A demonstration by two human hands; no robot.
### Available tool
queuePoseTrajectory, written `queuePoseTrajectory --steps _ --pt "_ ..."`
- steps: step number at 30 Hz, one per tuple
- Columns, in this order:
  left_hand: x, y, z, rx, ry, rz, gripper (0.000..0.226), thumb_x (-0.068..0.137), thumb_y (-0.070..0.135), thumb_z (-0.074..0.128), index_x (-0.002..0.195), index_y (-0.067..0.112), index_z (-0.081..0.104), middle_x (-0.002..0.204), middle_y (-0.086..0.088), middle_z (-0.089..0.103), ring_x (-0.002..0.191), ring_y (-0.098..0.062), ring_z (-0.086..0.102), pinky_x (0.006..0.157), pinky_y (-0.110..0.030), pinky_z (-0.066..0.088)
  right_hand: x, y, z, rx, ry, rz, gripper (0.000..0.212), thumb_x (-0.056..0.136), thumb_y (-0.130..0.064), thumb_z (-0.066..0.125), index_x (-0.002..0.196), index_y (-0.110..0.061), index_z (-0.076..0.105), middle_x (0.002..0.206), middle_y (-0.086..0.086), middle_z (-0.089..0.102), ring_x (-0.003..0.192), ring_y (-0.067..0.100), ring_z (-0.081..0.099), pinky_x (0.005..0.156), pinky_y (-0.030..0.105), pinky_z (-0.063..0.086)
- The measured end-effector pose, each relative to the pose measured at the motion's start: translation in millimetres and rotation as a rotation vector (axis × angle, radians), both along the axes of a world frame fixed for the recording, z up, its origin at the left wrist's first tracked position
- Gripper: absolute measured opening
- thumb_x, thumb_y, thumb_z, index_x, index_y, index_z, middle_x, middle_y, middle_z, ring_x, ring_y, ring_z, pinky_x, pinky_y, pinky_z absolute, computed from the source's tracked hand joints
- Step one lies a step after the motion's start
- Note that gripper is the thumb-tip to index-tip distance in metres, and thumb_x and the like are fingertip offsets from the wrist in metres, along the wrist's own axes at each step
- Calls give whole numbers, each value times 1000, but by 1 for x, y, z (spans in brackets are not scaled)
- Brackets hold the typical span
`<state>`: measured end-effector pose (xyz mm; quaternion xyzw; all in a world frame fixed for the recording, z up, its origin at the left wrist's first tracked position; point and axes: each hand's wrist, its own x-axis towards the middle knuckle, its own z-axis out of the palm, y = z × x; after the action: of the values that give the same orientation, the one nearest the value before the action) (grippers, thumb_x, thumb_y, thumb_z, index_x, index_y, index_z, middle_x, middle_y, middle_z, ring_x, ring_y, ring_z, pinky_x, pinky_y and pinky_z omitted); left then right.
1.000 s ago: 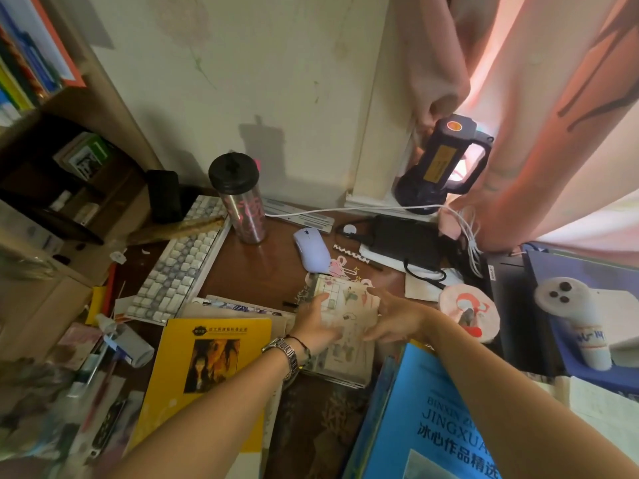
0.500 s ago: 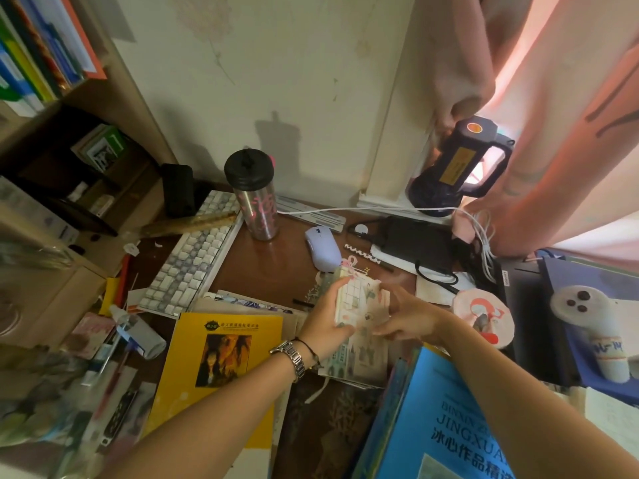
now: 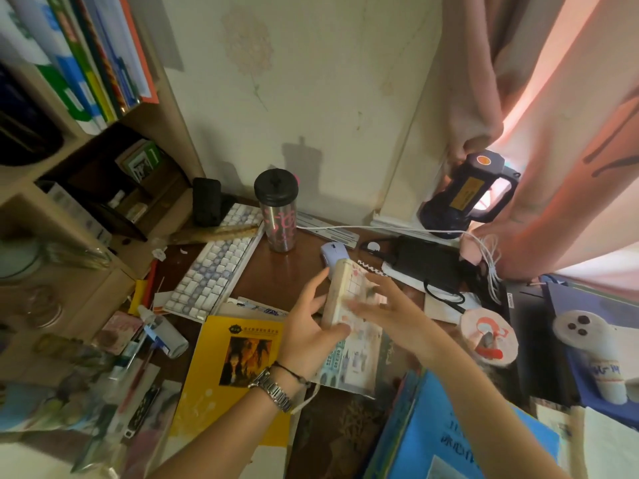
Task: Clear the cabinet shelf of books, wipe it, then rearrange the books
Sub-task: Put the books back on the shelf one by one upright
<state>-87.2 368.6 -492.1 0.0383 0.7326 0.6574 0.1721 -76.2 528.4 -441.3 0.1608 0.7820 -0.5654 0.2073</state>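
My left hand [image 3: 307, 326] grips a small thick cream book [image 3: 340, 292], thumb under its lower end and fingers along its left side. The book stands tilted on edge above a flat illustrated book [image 3: 349, 364] on the desk. Blurred by motion, my right hand [image 3: 390, 312] has its fingers spread against the small book's right cover. A yellow book [image 3: 235, 375] lies under my left wrist and a blue book [image 3: 449, 440] under my right forearm. The wooden cabinet [image 3: 173, 108] at the left still carries upright books [image 3: 90, 57] on its upper shelf.
A white keyboard [image 3: 214, 271], a black-lidded tumbler [image 3: 276, 209] and a pale mouse [image 3: 328, 252] sit behind the books. A black lamp [image 3: 463, 195] and pink curtain [image 3: 553, 133] are at the right. Bottles and clutter [image 3: 162, 333] crowd the desk's left side.
The small cream book has come up off the flat illustrated book and turned onto its edge in my left hand. My right hand has shifted onto its cover.
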Motion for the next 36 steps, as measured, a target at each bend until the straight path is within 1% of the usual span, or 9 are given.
queuePoseTrajectory --steps 5,9,13,17,20,25,29,33,36 --pt "22 -24 32 -37 96 -25 87 65 30 82 134 53 33 124 11 63 102 -8 66 84 -39 57 36 -49 27 -255 129 -314 55 87 -19 69 130 -34 39 99 -13 56 88 11 66 81 39 57" --pt "39 -47 53 -178 202 -69 90 71 27 82 138 52 28 123 24 57 96 -2 67 80 -33 58 43 -72 35 -288 151 -422 77 84 -14 73 144 -31 28 111 -9 53 78 5 62 68 35 60" --pt "51 -74 65 -276 258 -106 91 71 26 81 136 57 25 128 15 60 97 -3 67 80 -37 58 48 -94 42 -292 97 -386 75 84 -17 74 141 -36 30 133 8 42 87 19 65 64 41 61" --pt "59 -105 74 -365 270 -112 92 72 26 80 138 54 24 128 14 60 102 -1 64 82 -33 57 56 -123 43 -320 97 -331 54 85 -14 72 123 -35 39 113 7 52 81 17 67 65 42 61" --pt "69 -125 69 -447 273 -111 92 71 32 80 140 52 22 131 14 58 106 -1 62 82 -32 56 60 -144 36 -338 59 -303 53 85 -13 72 123 -29 40 111 6 56 83 18 68 67 45 61" --pt "86 -144 49 -510 231 -74 89 71 40 79 129 65 17 127 21 59 97 4 64 69 -21 56 68 -168 10 -307 -33 -252 57 86 -14 70 130 -28 35 116 8 56 84 20 69 65 44 61" --pt "92 -146 37 -576 211 -42 90 69 47 79 141 45 25 132 15 57 109 0 61 76 -19 54 71 -172 -2 -297 -94 -251 60 88 -18 69 135 -28 33 125 12 53 87 21 67 64 40 61" --pt "92 -149 35 -501 152 -52 88 73 45 77 144 38 26 132 15 56 109 -2 61 81 -20 54 72 -171 -4 -292 -91 -246 62 89 -17 67 137 -29 31 131 13 51 87 20 68 63 39 61" --pt "97 -161 31 -289 -8 -66 78 79 35 74 141 39 28 132 11 57 112 -1 58 91 -26 52 78 -173 -2 -279 -44 -277 66 90 -15 66 142 -29 28 133 8 47 79 13 65 59 36 60"
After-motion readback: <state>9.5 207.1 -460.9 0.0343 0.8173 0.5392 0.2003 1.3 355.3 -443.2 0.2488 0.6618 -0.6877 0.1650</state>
